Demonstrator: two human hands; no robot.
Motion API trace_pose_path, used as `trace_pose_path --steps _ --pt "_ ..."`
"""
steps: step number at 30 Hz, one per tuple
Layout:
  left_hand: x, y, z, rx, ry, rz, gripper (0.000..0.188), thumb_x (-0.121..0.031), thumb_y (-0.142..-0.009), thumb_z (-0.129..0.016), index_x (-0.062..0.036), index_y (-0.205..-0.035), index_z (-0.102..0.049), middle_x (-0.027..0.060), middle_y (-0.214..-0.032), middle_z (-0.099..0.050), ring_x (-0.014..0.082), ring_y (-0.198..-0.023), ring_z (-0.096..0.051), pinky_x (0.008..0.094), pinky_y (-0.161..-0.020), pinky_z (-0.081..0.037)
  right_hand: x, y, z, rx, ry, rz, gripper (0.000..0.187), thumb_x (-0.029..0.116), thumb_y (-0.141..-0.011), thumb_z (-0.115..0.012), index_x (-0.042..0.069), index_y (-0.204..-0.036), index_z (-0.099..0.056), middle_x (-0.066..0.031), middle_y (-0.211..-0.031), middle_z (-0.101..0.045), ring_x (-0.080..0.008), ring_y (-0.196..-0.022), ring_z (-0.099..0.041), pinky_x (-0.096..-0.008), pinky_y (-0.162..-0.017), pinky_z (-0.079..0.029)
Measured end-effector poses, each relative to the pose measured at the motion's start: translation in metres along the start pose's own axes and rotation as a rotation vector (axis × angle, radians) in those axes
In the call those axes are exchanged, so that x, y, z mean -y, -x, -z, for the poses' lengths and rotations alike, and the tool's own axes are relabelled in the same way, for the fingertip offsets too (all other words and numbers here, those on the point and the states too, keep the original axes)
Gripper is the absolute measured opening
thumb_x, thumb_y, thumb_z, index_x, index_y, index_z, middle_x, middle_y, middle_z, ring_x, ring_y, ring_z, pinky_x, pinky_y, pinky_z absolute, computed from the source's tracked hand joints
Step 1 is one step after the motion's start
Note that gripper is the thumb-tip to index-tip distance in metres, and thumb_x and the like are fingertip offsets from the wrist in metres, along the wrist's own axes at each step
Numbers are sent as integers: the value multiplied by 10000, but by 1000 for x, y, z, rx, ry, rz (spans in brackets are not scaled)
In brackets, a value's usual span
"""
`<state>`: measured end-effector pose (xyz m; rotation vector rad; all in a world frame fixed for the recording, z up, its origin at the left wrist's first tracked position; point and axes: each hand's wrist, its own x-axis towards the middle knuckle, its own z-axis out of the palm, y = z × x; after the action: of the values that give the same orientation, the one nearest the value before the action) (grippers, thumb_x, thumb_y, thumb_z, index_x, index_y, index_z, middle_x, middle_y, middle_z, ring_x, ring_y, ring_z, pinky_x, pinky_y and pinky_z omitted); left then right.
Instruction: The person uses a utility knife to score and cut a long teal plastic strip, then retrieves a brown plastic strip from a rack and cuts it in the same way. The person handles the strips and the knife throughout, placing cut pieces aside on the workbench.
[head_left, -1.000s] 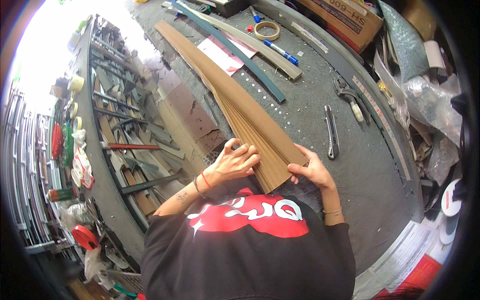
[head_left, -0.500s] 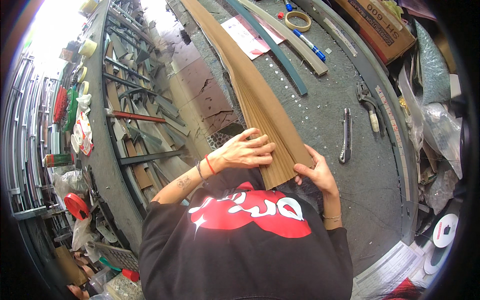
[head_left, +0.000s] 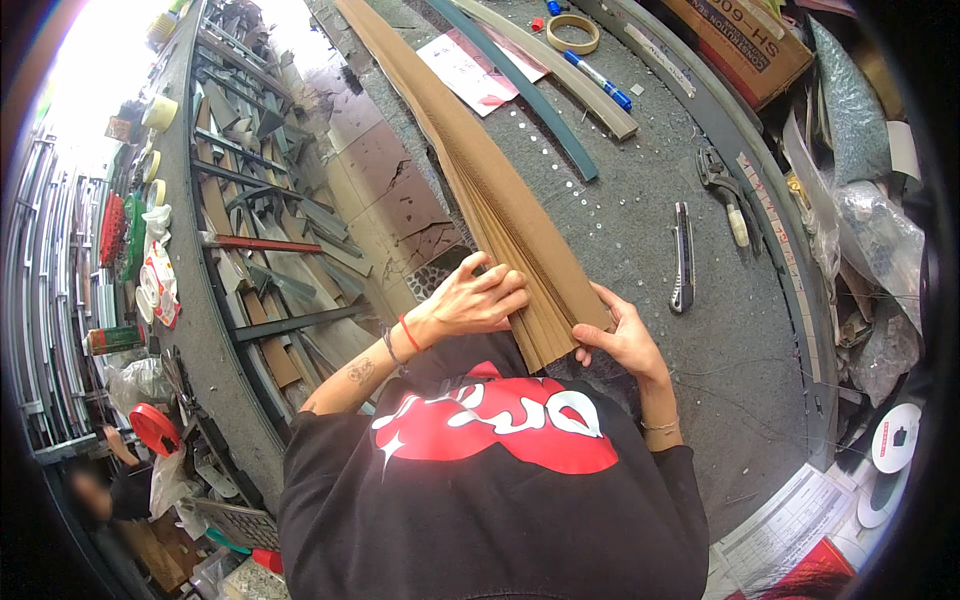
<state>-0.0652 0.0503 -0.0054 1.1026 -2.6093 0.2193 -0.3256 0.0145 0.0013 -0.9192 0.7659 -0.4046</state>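
Note:
A long stack of brown pleated sheet (head_left: 535,225) runs from the far edge of the grey worktop toward my body. Its folds fan apart at the near end, beside a wider flat brown face on the right. My left hand (head_left: 478,297) is closed with curled fingers on the left edge of the folds; its fingertips are partly hidden. At the near right corner my right hand (head_left: 625,340) pinches the stack, thumb on top and fingers beneath. To the right of the stack lies a utility knife (head_left: 682,258).
On the worktop (head_left: 640,215) lie a teal strip (head_left: 550,118), a beige strip (head_left: 597,100), a blue marker (head_left: 600,82), a tape roll (head_left: 573,34) and a clamp-like hand tool (head_left: 724,195). Left, a rack holds many offcuts (head_left: 285,215). A person (head_left: 125,490) shows at lower left.
The whole view has shifted slightly, so the worktop things sit a little further left. Both hands keep their hold on the pleated sheet. A person has appeared at lower left.

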Motion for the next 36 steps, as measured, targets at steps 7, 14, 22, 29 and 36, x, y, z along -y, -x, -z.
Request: trace_pose_path --steps 7,14,22,29,36 --pt "1 1 3 39 -22 -89 497 -368 -525 -756 -204 -926 -514 -45 -1042 -557 116 -967 -516 358 -928 -338 -6 -2 -4 18 -20 -8 674 92 -796 -708 -54 -1338 -335 -105 -881 -613 -131 -577 -610 -242 -477 -512" --pt "-1 3 -4 -6 -110 -17 520 -331 -508 -730 -223 -986 -554 -63 -948 -543 77 -859 -511 371 -948 -258 -7 -3 -5 30 17 0 683 101 -798 -709 -65 -1339 -328 -96 -855 -611 -122 -565 -596 -241 -477 -508" --pt "-1 2 -3 -28 -41 -19 366 -269 -562 -697 -213 -891 -545 -54 -1012 -555 106 -940 -505 369 -953 -299 -4 -2 -6 5 16 11 687 100 -796 -710 -68 -1340 -325 -96 -853 -609 -117 -571 -594 -237 -477 -504" --pt "2 -2 2 1 -22 -80 430 -257 -494 -740 -193 -854 -513 -31 -1085 -558 142 -1017 -508 397 -967 -330 -2 0 -3 -10 39 16 679 102 -801 -705 -62 -1343 -329 -94 -859 -613 -114 -569 -593 -237 -484 -503" --pt "0 0 -3 -39 -104 -20 481 -276 -493 -749 -211 -924 -546 -48 -981 -548 99 -876 -507 379 -974 -287 1 1 -2 -17 53 22 683 129 -809 -704 -50 -1350 -328 -79 -849 -612 -102 -558 -580 -236 -486 -487"
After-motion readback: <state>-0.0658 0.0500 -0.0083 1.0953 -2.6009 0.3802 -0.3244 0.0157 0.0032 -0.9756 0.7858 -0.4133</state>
